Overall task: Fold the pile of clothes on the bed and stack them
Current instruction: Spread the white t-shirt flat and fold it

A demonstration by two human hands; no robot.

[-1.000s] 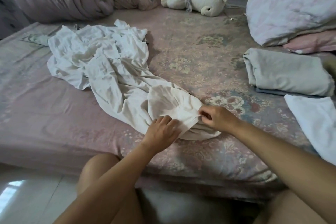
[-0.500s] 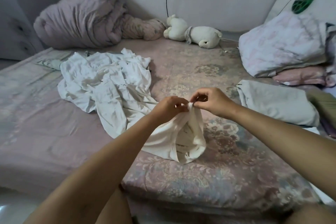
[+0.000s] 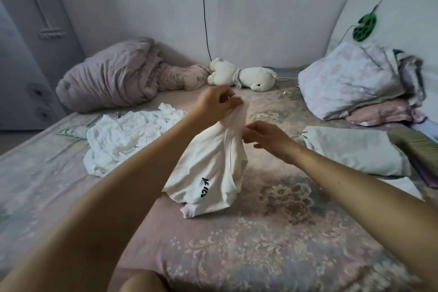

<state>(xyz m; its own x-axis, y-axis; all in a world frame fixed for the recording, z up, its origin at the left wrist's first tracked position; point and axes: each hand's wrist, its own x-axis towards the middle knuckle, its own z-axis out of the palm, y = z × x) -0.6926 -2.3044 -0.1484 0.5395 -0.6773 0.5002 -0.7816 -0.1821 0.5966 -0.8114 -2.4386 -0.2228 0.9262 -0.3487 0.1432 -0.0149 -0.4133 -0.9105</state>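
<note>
A cream white garment (image 3: 208,168) with black lettering hangs over the middle of the bed, its lower end resting on the floral pink bedsheet (image 3: 272,232). My left hand (image 3: 216,102) pinches its top edge and holds it up. My right hand (image 3: 263,134) grips the cloth a little lower, on the right side. A crumpled pile of white clothes (image 3: 128,135) lies at the left, behind my left forearm. A folded pale grey garment (image 3: 353,147) lies at the right, next to a folded olive one (image 3: 417,147).
A rolled mauve duvet (image 3: 113,78) lies at the back left. A white plush toy (image 3: 244,76) sits by the wall under a black cable (image 3: 206,26). Stacked pillows (image 3: 350,78) fill the back right. My knee (image 3: 139,282) shows at the bottom edge.
Both hands have lifted the cream garment off the bed and clear of the white pile. My left hand has gone higher than my right. The view has tilted up toward the wall.
</note>
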